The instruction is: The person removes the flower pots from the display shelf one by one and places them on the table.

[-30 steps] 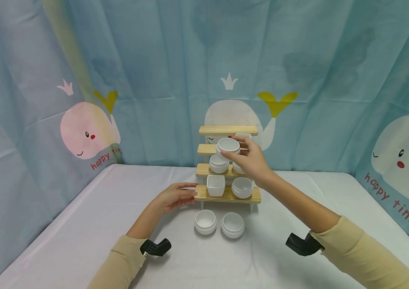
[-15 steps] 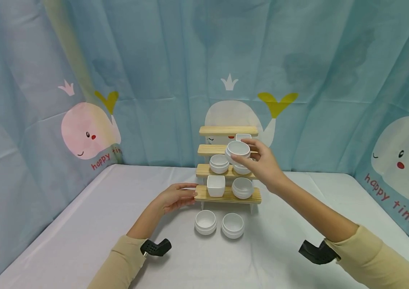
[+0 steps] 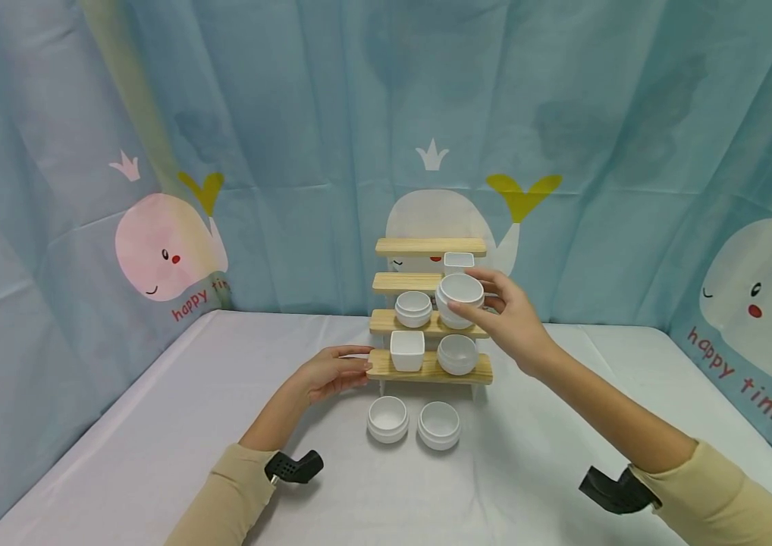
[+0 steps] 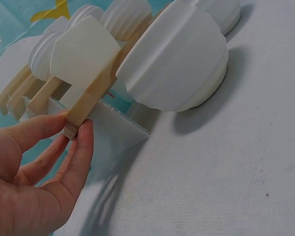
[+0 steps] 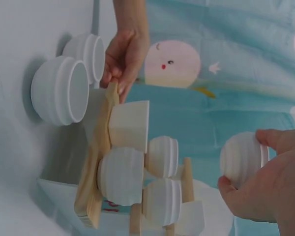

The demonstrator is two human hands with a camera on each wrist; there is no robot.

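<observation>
In the head view my right hand point(image 3: 514, 322) holds a white round ribbed bowl point(image 3: 459, 292) between thumb and fingers. The right wrist view shows this bowl point(image 5: 241, 158) in the air, apart from the stand. My left hand point(image 3: 333, 373) pinches the left end of the lowest board point(image 3: 432, 370) of a tiered wooden stand, thumb on one face and fingers on the other point(image 4: 71, 120). That board bears a square white cup point(image 3: 407, 351) and a round bowl point(image 3: 457, 356). One tier up sits another round bowl point(image 3: 413, 309); its neighbour is mostly hidden behind the held bowl.
Two white round bowls, one left point(image 3: 388, 419) and one right point(image 3: 439, 425), stand on the white tablecloth before the stand. A square cup point(image 3: 459, 262) sits higher up at the right, below the top board point(image 3: 431, 246). A blue whale-print curtain point(image 3: 304, 152) hangs behind.
My right hand has moved right and slightly down in the head view, carrying the bowl from the stand's middle to its right side. My left hand stays on the lowest board.
</observation>
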